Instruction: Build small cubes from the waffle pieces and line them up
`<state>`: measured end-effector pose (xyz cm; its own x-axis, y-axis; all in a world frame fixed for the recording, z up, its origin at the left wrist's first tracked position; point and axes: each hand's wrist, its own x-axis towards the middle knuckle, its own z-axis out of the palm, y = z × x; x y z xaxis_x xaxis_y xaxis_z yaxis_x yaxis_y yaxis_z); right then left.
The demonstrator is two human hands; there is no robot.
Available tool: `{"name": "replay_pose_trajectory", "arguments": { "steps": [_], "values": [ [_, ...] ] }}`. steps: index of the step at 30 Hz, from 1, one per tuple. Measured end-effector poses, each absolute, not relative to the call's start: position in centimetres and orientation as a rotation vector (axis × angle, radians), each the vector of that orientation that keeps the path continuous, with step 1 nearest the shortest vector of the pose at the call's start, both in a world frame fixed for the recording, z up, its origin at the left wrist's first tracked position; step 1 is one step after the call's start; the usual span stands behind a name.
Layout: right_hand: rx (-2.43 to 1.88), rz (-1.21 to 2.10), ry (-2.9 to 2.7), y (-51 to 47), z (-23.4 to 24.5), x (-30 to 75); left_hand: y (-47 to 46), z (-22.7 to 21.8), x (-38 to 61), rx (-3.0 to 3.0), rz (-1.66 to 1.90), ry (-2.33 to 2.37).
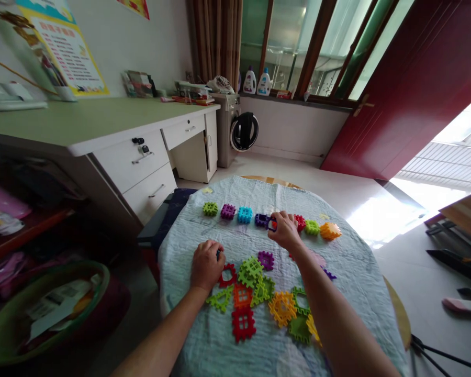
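Note:
My right hand (284, 229) pinches a dark blue interlocking plastic tile (272, 225) beside a dark blue block (261, 220) in the far row. That row also holds a green block (210, 209), a purple block (228, 211), a cyan block (245, 214), a red block (299, 222), another green block (312, 227) and an orange block (330, 231). Closed near the left of the table, my left hand (207, 266) has a small dark blue piece (219, 255) showing at its fingers; most of it is hidden. A red tile (227, 275) lies against that hand.
Loose tiles spread in front: a purple one (266, 260), an orange one (242, 296), a yellow one (282, 308) and several green. A pale blue cloth (188, 335) covers the round table. Left stand a desk (102, 123) and a basket (102, 314); behind is a washing machine (224, 131).

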<state>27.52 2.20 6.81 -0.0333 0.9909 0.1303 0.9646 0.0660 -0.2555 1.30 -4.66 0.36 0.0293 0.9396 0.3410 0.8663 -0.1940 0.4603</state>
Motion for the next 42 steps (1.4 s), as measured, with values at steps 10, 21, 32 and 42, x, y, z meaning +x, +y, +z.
{"name": "replay_pose_trajectory", "arguments": {
  "steps": [10,21,32,42],
  "values": [
    [-2.054,0.242,-2.252,8.4,6.6,25.8,-4.9,0.6,1.5,2.125,0.87,1.912],
    [-2.058,0.264,-2.324,8.7,5.8,25.3,-5.0,0.8,1.5,2.121,0.876,1.912],
    [-1.91,0.225,-2.019,6.6,6.6,27.3,-4.9,0.7,1.5,2.125,0.88,1.92],
    [-1.798,0.202,-1.444,-7.3,2.2,37.4,-4.8,0.5,1.3,2.191,0.882,1.923]
  ]
}}
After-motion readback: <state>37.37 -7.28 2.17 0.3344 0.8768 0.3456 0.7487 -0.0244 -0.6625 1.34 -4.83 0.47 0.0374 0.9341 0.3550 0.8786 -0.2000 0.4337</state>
